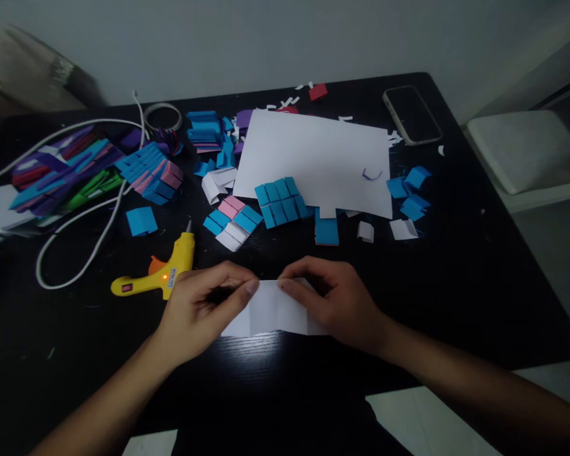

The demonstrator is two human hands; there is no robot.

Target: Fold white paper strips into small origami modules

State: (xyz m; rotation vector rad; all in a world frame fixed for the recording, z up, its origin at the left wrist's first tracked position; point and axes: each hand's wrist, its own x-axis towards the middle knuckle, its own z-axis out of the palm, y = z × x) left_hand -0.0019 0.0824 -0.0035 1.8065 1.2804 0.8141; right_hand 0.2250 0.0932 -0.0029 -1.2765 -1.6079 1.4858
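Note:
A white strip of paper (265, 310) with several upright creases is held between my two hands, just above the dark table's near part. My left hand (202, 304) pinches its top edge between thumb and forefinger, left of the middle. On the right, my right hand (335, 301) pinches the same top edge and covers part of the strip's right end. Just beyond my left hand lies a yellow glue gun (183, 256) with an orange trigger and a small lit lamp. Past the hands sit folded blue paper pieces (281, 206) and a pink, blue and white group (232, 223).
A large white sheet (313, 152) lies at the back middle among paper scraps. A white cable (83, 278) loops on the left near a pile of coloured paper strips (71, 164). A tape roll (163, 106) and a phone (412, 114) rest toward the back of the black table (456, 285).

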